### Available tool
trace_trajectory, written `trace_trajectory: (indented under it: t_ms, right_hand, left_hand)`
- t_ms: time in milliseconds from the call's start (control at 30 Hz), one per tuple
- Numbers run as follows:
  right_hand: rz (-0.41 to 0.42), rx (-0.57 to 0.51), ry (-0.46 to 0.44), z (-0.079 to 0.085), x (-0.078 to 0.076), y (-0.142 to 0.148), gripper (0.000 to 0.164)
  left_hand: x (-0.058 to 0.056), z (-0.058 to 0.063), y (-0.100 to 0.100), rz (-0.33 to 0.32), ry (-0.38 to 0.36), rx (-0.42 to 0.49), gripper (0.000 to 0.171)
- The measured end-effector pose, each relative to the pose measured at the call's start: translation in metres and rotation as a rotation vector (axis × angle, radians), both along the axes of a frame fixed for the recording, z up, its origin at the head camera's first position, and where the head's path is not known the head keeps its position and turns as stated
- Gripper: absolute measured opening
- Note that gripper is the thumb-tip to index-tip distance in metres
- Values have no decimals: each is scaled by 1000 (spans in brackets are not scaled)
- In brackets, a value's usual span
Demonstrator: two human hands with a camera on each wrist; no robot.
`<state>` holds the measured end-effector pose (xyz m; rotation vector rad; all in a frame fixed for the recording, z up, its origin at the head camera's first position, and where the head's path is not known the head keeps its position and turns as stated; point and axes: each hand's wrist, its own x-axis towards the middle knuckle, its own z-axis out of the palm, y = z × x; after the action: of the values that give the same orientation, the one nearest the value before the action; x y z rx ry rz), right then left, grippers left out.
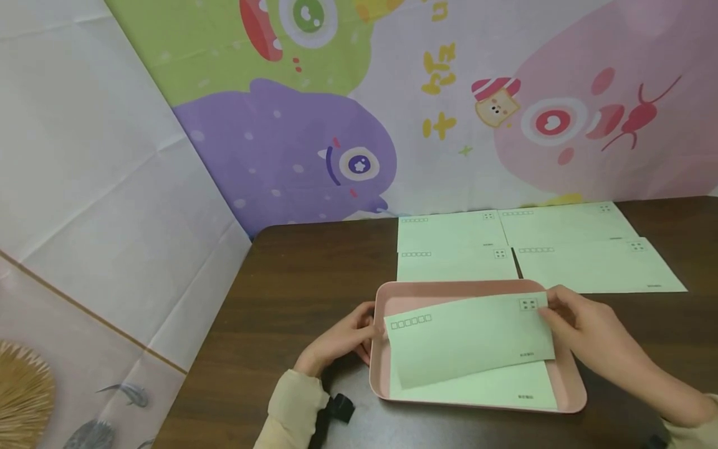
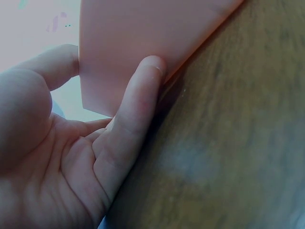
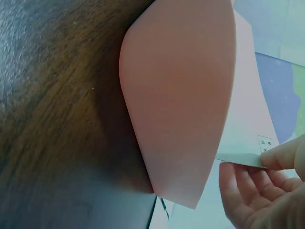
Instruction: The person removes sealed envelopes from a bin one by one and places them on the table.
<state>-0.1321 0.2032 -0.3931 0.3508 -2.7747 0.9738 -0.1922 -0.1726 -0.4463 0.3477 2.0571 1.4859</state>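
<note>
A pale green envelope (image 1: pixel 471 340) with printed postcode boxes is raised at a slant over a pink tray (image 1: pixel 571 393). My right hand (image 1: pixel 589 327) pinches its upper right corner between thumb and fingers; the right wrist view shows the thumb beside the printed stamp box of the envelope (image 3: pixel 240 158). Beneath it, another envelope (image 1: pixel 488 390) lies in the tray, mostly covered. My left hand (image 1: pixel 344 333) grips the tray's left end. In the left wrist view, one finger presses the outer wall of the tray (image 2: pixel 124 43) while another digit reaches its rim.
Behind the tray, several envelopes lie in two rows on the dark wooden table (image 1: pixel 269 299): back left (image 1: pixel 449 234), back right (image 1: pixel 561 221), front left (image 1: pixel 454 268), front right (image 1: pixel 600 268). The tray hides part of the front left one. A cartoon-printed cloth (image 1: pixel 437 156) hangs behind the table.
</note>
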Motion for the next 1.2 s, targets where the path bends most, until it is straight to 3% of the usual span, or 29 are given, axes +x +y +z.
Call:
trace_trajectory:
  t_ms: [333,600,867,1200]
  right_hand:
    - [-69,-110,0,-7,0,9,15]
    - [-87,-193,20,-7,-3,20,17]
    - [-102,-239,50,-10,-6,33,22]
    - [-173,-366,-119,-21,-9,51,35]
  left_hand:
    - [0,3,1,-5,-6,-1,52]
    - [7,22,4,-19,-6,8,52]
    - [0,4,1,-5,8,-4,54]
    - [0,3,1,-14,13,6,54]
